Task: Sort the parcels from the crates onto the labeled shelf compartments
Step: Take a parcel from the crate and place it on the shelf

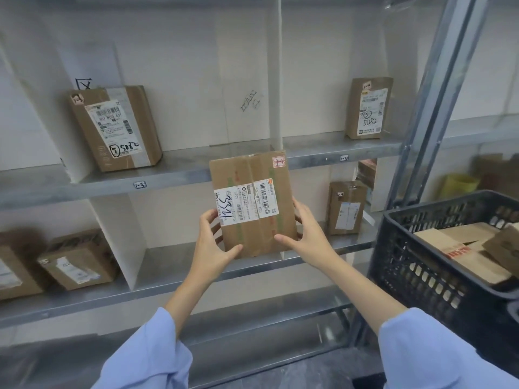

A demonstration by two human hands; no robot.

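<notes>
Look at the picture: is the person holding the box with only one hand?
No, the left hand and the right hand both grip the box near its bottom.

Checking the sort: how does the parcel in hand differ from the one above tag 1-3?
The held parcel is gripped in mid-air by the left hand and right hand; the 1-3 parcel stands tilted on the upper shelf. The held parcel's label lies sideways; the 1-3 parcel's reads nearly upright, marked 5082. Both are brown cartons with white labels.

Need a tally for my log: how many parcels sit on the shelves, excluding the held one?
5: upper-left parcel, upper-right parcel, lower far-left parcel cut by the frame, lower-left parcel, lower-right parcel. More may be hidden off-frame.
</notes>
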